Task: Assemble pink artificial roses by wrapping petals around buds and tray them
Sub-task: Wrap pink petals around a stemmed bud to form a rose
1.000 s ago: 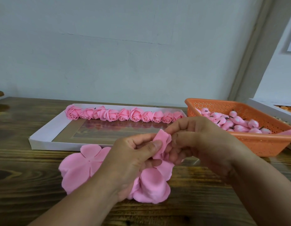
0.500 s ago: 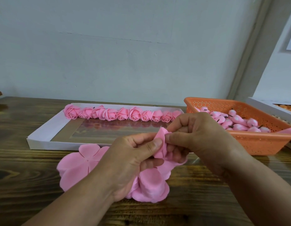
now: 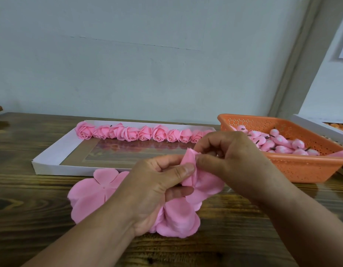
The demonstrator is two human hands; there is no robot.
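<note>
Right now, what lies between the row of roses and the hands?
In the head view, the bare tray floor and its near wall lie between the roses and the left hand; the right hand overlaps the row's end.

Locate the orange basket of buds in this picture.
In the head view, the orange basket sits on the wooden table at the right, beyond the right hand, right of the white tray.

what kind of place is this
Likely a small craft workbench for handmade flowers: a white tray lined with finished pink roses, an orange basket of buds, loose petal sheets.
</note>
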